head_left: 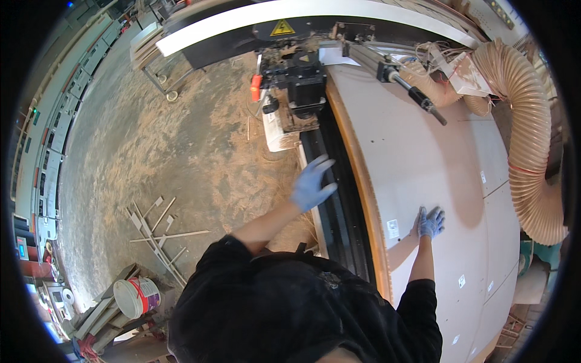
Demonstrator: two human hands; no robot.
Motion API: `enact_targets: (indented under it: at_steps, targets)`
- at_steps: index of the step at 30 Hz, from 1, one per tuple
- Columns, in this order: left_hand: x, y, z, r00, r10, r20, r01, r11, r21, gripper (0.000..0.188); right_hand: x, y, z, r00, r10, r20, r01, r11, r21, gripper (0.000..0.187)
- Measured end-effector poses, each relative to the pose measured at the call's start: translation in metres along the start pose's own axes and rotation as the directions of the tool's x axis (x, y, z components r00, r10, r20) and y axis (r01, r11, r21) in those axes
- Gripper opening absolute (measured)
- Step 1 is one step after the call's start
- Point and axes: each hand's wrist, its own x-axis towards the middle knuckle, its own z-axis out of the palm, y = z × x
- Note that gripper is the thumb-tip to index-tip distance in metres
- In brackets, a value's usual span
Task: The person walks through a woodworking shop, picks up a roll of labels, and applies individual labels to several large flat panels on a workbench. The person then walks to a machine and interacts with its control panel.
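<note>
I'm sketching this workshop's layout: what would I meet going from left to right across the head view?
White bucket, orange-red machine part, gloved left hand, gloved right hand, big ribbed hose bend.

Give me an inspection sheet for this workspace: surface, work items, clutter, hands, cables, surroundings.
Surface: pale panels with small labels and thin seams toward the right; orange-brown strip along the left edge.
Work items: black rail beside the panels; dusty black machine head above the rail's far end.
Clutter: tan dust on the floor; thin strips in a loose heap; white bucket at lower left.
Hands: both gloved, empty; left hand blurred, over the rail; right hand at the panels, contact unclear.
Cables: thin wires bunched near the ribbed hose.
Surroundings: yellow warning triangle on the machine's beam.
</note>
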Motion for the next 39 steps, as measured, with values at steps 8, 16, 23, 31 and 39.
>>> enact_targets:
  at_steps: [8,16,23,31,39]
  targets:
    - [-0.452,-0.262,-0.21,0.058,-0.954,0.295,0.73,0.242,0.639,0.068,-0.188,-0.088,0.033,0.931,-0.135,-0.339,0.341,0.649,0.68,0.042]
    - [-0.545,-0.333,-0.274,0.389,-0.915,0.111,0.837,0.401,0.371,0.046,-0.395,-0.339,0.063,0.715,-0.649,-0.26,0.594,0.368,0.716,0.042]
    - [-0.44,-0.349,-0.188,0.359,-0.88,0.31,0.932,0.319,-0.174,0.041,-0.412,-0.436,0.136,0.367,-0.861,0.351,0.792,0.487,0.367,0.049]
    - [-0.412,-0.418,-0.291,0.168,-0.973,0.155,0.985,0.172,0.012,0.047,-0.31,-0.435,0.242,0.418,-0.401,0.815,0.632,0.773,0.057,0.052]
    - [-0.394,-0.526,-0.351,0.309,-0.951,-0.014,0.949,0.307,0.071,0.04,-0.276,-0.665,0.245,0.123,-0.761,0.637,0.991,0.123,-0.044,0.035]
